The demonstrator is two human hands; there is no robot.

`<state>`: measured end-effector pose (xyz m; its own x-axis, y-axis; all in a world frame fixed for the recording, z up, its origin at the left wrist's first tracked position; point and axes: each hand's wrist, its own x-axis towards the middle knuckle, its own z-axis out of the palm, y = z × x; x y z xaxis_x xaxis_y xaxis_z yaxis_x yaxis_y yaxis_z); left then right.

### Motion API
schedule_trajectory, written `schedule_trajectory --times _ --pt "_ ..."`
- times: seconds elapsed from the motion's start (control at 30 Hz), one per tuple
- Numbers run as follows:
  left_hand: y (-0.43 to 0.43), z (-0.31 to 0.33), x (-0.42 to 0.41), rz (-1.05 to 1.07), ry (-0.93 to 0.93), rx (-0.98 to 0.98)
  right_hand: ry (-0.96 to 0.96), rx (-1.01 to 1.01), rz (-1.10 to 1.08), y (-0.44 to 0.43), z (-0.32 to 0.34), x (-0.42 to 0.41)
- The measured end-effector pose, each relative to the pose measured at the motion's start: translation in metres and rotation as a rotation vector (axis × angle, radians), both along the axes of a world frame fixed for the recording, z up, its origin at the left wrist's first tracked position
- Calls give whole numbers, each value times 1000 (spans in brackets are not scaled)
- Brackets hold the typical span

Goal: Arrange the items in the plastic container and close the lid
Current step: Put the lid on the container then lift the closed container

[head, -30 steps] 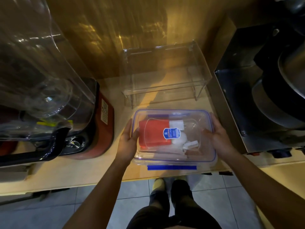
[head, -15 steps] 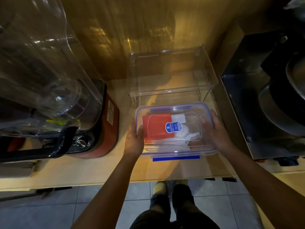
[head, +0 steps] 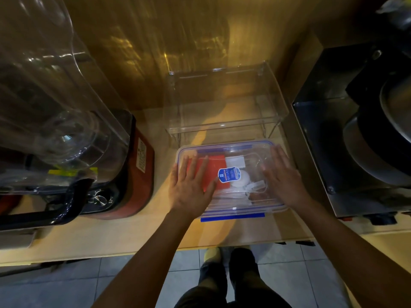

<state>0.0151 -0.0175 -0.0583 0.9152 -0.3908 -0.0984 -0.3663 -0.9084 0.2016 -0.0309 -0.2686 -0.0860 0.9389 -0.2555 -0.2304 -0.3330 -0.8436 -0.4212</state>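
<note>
A clear plastic container [head: 231, 210] with a blue-rimmed lid [head: 235, 150] lies on the wooden counter, just in front of a clear acrylic stand. Through the lid I see a red flat item [head: 214, 163], a white plug adapter [head: 234, 162], a white round piece [head: 241, 181] and white cable. A blue label [head: 229, 174] sits on the lid's middle. My left hand [head: 191, 185] lies flat on the lid's left part, fingers spread. My right hand [head: 282, 176] lies flat on the lid's right part. A blue latch flap [head: 232, 217] sticks out at the near edge.
A red and black blender base [head: 131, 174] with a big clear cover [head: 51, 96] stands at the left. The clear acrylic stand [head: 224, 101] is behind the container. A steel appliance [head: 355, 134] fills the right. The counter edge [head: 155, 252] runs near me, with tiled floor below.
The container was pushed back toward the acrylic stand. Both hands left its sides and now rest flat on top of the lid.
</note>
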Motion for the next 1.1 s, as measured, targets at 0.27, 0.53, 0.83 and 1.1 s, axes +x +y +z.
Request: schedule_trajectory --times 0.27,0.53,0.83,1.1 --pt "6 -1 -15 -10 16 11 -119 -4 4 11 20 -13" --pt "6 -1 -14 7 37 -6 -210 -239 70 7 37 28" --pt "5 -1 -15 26 79 -20 350 170 212 5 61 111" --pt "5 -3 -13 34 91 -48 115 448 26 6 53 101"
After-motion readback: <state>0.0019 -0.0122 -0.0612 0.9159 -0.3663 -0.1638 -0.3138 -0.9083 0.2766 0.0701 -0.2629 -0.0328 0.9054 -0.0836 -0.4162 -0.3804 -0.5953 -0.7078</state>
